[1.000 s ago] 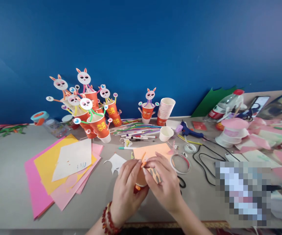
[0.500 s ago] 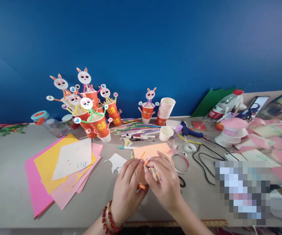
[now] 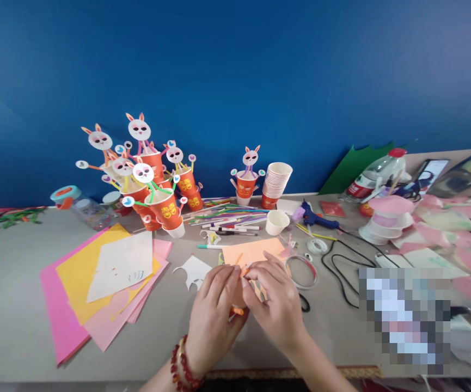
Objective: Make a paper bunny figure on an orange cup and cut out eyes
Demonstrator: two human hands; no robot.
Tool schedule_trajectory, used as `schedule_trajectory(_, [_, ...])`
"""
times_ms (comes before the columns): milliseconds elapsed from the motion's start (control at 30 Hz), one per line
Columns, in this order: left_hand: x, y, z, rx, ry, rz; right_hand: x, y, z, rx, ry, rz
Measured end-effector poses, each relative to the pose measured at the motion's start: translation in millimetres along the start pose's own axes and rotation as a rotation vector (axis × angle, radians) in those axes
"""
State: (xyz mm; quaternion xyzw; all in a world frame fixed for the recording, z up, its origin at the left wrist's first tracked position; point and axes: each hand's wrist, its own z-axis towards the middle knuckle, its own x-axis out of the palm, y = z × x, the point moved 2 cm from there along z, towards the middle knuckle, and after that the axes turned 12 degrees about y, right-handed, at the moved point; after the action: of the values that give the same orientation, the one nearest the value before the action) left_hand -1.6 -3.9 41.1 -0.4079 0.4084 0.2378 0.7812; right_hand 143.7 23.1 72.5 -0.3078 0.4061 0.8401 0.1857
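My left hand (image 3: 214, 307), with a red bead bracelet on its wrist, has its fingers closed on an orange pipe cleaner (image 3: 237, 311), whose end pokes out below the fingers. My right hand (image 3: 276, 299) meets it, thumb and fingertips pinching the orange piece between the hands. Most of that piece is hidden by my fingers. Both hands are over the front of a light orange paper sheet (image 3: 255, 250). A white paper scrap with cut-out curves (image 3: 194, 271) lies just left of them.
Rabbit-faced red cups (image 3: 165, 209) stand at the back left, with coloured papers (image 3: 61, 305) before them. Stacked cups (image 3: 277, 182), pipe cleaners and pens (image 3: 235, 218) are behind my hands. A blue glue gun (image 3: 319, 219), its black cord, and tape rolls (image 3: 317, 246) are to the right.
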Motion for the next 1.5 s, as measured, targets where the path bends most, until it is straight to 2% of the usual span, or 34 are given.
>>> schedule_trajectory(433, [-1.1, -2.0, 3.0, 0.018, 0.007, 0.016, -0.8, -1.1, 0.6, 0.013, -0.015, -0.014])
schedule_trajectory(767, [0.4, 0.3, 2.9, 0.007, 0.005, -0.087, -0.7, -2.8, -0.2, 0.012, -0.005, 0.001])
schedule_trajectory(933, [-1.8, 0.7, 2.7, -0.044, -0.012, -0.391, -2.2, -4.0, -1.5, 0.023, 0.001, 0.030])
schedule_trajectory(1133, [3.3, 12.8, -11.1, -0.268, -0.005, -1.101, -16.0, -5.1, 0.8, 0.031, -0.017, -0.030])
schedule_trajectory(1233, [7.3, 15.4, -15.9, -0.321, 0.000, -1.337, -26.6, -6.7, 1.4, 0.030, -0.043, -0.063])
schedule_trajectory(1367, [8.9, 15.8, -17.8, -0.349, 0.016, -1.539, -42.9, -17.9, 0.2, 0.040, -0.114, -0.056])
schedule_trajectory(1500, [2.9, 24.0, -23.7, -0.337, -0.019, -1.550, -57.7, -42.7, -5.2, 0.143, -0.158, -0.084])
